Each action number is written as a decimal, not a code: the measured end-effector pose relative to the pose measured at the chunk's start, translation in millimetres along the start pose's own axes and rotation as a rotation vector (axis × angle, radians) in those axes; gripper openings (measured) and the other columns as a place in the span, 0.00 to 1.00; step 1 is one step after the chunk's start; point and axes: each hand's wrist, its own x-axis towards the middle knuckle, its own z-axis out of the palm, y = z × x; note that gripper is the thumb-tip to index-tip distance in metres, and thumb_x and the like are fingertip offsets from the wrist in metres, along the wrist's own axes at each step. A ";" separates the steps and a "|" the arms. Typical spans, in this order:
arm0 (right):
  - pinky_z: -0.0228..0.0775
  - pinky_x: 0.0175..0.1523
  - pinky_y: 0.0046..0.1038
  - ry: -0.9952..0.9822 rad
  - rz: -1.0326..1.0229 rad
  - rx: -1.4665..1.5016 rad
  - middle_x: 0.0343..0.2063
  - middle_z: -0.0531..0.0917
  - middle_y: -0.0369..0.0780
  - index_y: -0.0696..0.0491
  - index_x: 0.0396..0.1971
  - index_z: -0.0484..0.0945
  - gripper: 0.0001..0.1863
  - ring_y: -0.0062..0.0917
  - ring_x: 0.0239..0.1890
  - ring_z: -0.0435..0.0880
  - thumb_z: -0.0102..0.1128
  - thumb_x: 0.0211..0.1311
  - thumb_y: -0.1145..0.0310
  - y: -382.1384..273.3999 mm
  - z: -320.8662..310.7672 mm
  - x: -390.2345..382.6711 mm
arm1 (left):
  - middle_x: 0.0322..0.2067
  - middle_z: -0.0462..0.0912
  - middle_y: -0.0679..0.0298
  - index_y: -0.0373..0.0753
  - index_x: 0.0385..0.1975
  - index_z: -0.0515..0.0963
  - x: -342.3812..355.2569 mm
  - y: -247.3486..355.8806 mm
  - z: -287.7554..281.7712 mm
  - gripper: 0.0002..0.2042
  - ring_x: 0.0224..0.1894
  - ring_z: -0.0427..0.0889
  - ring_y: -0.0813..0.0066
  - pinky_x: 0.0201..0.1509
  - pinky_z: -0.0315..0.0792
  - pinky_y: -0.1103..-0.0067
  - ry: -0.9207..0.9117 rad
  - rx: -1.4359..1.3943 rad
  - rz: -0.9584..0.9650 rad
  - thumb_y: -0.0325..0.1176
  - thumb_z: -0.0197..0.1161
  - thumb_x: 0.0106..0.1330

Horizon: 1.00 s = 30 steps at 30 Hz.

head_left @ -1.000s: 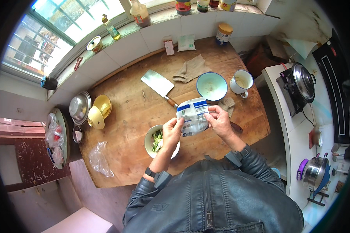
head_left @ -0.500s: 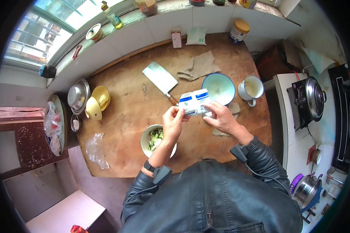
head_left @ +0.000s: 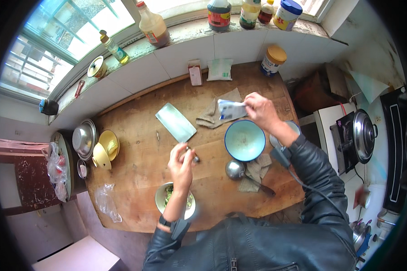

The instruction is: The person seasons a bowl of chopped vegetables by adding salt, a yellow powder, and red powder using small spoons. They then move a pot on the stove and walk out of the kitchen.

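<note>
My right hand (head_left: 261,111) pinches a small white-and-blue packet (head_left: 231,111) by one end, above a folded brown cloth (head_left: 208,116). My left hand (head_left: 181,168) holds nothing; its fingers are bent and apart, over the handle of a cleaver. The cleaver's broad blade (head_left: 176,123) lies flat on the table. Under my left wrist stands a white bowl (head_left: 160,203) of chopped green food, partly hidden. A blue-rimmed enamel bowl (head_left: 244,141) sits below the packet. Nearer me, a metal ladle (head_left: 234,170) rests by another cloth (head_left: 259,168).
A mug (head_left: 295,127) is partly behind my right wrist. Yellow bowls (head_left: 102,156), a metal basin (head_left: 84,139) and a clear plastic bag (head_left: 107,203) are at the left. A box (head_left: 195,74), a white bag (head_left: 220,70) and a tin (head_left: 273,61) line the wall.
My left hand has let go of the packet and moved down-left. My right hand has carried it up and away. The view has tilted, showing more of the windowsill and the ladle.
</note>
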 end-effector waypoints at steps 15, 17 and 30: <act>0.78 0.56 0.49 0.143 0.516 -0.229 0.54 0.77 0.55 0.55 0.50 0.80 0.17 0.57 0.53 0.82 0.67 0.62 0.67 228.7 118.9 161.5 | 0.43 0.86 0.58 0.30 0.46 0.80 -119.5 -57.7 -108.4 0.07 0.40 0.89 0.71 0.32 0.81 0.81 0.453 0.159 -0.368 0.25 0.60 0.75; 0.78 0.58 0.48 0.099 0.646 -0.186 0.57 0.75 0.54 0.54 0.56 0.76 0.26 0.56 0.55 0.81 0.71 0.61 0.61 226.8 138.3 162.8 | 0.43 0.86 0.58 0.31 0.45 0.81 -113.5 -59.4 -100.1 0.06 0.39 0.89 0.70 0.32 0.81 0.80 0.442 0.138 -0.388 0.25 0.60 0.75; 0.71 0.58 0.44 0.329 0.291 -0.392 0.52 0.80 0.44 0.50 0.50 0.80 0.21 0.43 0.57 0.79 0.72 0.60 0.57 189.9 59.4 125.5 | 0.38 0.87 0.64 0.39 0.45 0.84 -102.7 -71.5 -80.6 0.10 0.30 0.81 0.81 0.33 0.75 0.83 0.364 0.207 -0.442 0.38 0.60 0.78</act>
